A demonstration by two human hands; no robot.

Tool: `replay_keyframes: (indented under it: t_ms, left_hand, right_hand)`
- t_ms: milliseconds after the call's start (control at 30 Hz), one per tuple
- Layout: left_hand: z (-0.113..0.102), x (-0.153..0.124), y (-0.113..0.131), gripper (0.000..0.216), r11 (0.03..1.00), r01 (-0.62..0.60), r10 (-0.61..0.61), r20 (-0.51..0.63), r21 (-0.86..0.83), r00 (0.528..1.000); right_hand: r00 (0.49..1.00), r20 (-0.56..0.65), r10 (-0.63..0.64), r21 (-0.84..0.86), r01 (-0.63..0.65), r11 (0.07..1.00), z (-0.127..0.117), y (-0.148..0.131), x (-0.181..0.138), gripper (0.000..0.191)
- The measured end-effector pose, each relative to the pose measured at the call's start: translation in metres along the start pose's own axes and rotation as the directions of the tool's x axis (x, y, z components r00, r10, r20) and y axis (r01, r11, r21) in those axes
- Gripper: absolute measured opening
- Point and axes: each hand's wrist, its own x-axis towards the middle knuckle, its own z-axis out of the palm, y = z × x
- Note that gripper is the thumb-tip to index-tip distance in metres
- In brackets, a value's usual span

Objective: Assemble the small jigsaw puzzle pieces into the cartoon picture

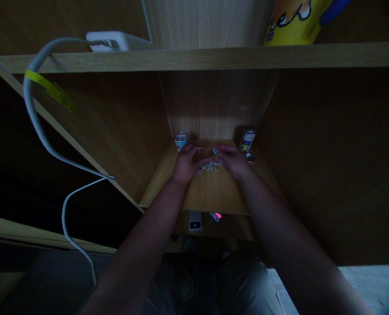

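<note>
A loose pile of small multicoloured pieces (210, 166), which look like jigsaw puzzle pieces, lies on the wooden shelf board (210, 192). Between the thumb and fingers of my right hand (232, 159) is a small light-blue puzzle piece (214, 150), held just above the pile. My left hand (187, 164) is at the pile's left side, thumb and fingers apart, with nothing visible in it. Its thumb reaches over the edge of the pile and hides some pieces. The dim light blurs the details of the pieces.
Behind my left hand stands a clear container with a blue label (181, 140). At the back right is a printed can (247, 140), a round metal lid (249, 157) beside it. An upper shelf (194, 59) carries a yellow mug (291, 26) and a white adapter (115, 41) with a hanging cable (33, 109). A power bank (195, 221) sits below.
</note>
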Motion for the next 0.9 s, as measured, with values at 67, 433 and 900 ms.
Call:
replay_keyframes:
  t_ms: [67,433,900]
  left_hand:
    - [0.0016,0.0005,-0.0006,0.041,1.000,-0.011,0.011,0.030,0.007,0.999]
    - [0.0042,-0.0006,-0.0035,0.019,0.998,-0.066,0.065,0.020,0.025,0.998]
    - [0.0044,-0.0013,-0.0028,0.014,0.999,-0.029,0.028,0.013,0.024,1.000]
  right_hand:
    - [0.999,0.044,-0.020,-0.012,0.021,1.000,0.0031,0.0010,-0.0021,0.045]
    - [0.989,0.144,-0.032,-0.137,0.052,0.989,-0.0004,0.0029,0.0018,0.056]
    - [0.974,0.228,-0.010,-0.171,0.050,0.984,-0.0007,0.0016,-0.0011,0.055]
